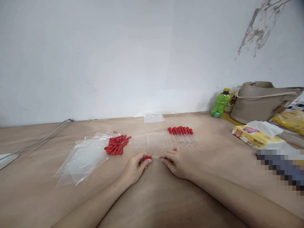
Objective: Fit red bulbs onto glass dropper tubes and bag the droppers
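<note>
Between finger and thumb, my left hand (137, 166) pinches a red rubber dropper bulb (147, 157). My right hand (175, 162) is closed on the thin clear dropper tube (155, 157), whose near end meets the bulb's opening; how deep it sits inside I cannot tell. Beyond my left hand lies a heap of loose red bulbs (116, 145). A row of clear tubes (150, 141) is spread on the table in front of both hands. Farther right, several droppers with red bulbs fitted (181, 134) lie side by side, bulbs toward the wall.
Clear zip bags (83, 158) lie at the left, near a grey cable (52, 133). A small white packet (154, 118) rests by the wall. At the right stand a green bottle (219, 104), a beige bag (254, 103) and a yellow tissue pack (256, 136).
</note>
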{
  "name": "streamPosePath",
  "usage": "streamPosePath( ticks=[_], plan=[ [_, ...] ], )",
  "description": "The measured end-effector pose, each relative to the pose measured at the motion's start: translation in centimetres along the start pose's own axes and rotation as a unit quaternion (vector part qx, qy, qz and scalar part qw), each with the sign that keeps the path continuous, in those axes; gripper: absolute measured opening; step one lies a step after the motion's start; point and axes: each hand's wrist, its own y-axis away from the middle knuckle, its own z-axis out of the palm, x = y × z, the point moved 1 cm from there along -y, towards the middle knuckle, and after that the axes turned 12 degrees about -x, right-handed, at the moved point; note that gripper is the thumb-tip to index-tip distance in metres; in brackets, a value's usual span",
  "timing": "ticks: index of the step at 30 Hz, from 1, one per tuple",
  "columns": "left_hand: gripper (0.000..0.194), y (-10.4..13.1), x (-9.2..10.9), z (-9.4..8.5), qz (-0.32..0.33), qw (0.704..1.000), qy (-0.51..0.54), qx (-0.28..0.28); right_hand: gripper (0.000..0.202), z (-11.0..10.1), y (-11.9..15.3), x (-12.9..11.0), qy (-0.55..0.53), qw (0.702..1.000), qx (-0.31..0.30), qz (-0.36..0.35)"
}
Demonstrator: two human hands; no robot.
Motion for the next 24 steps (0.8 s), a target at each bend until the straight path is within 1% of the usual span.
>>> streamPosePath(
  ticks=[7, 12, 16, 19, 21, 24],
  plan=[
    [0.021, 0.37, 0.39, 0.06, 0.005, 0.999, 0.004, -0.043, 0.019, -0.51, -0.39, 0.32, -0.039, 0.998, -0.045, -0.007],
    [0.022, 0.41, 0.62, 0.21, -0.006, 0.997, 0.010, -0.074, 0.019, -0.90, -0.66, 0.27, -0.005, 0.998, -0.057, -0.003],
    [0.025, 0.45, 0.82, 0.18, -0.011, 0.997, -0.018, -0.072, 0.019, -0.95, -0.45, 0.26, 0.068, 0.997, -0.044, -0.009],
    [0.025, 0.44, 0.74, 0.19, -0.014, 0.998, -0.031, -0.060, 0.020, -0.66, -0.20, 0.35, 0.112, 0.993, -0.031, -0.017],
    [0.025, 0.37, 0.52, 0.22, -0.013, 0.998, -0.030, -0.047, 0.021, -0.41, -0.07, 0.43, 0.107, 0.994, -0.024, -0.017],
    [0.023, 0.24, 0.16, 0.21, -0.004, 0.999, -0.018, -0.032, 0.019, -0.30, 0.04, 0.46, 0.050, 0.998, -0.020, -0.013]
  ],
)
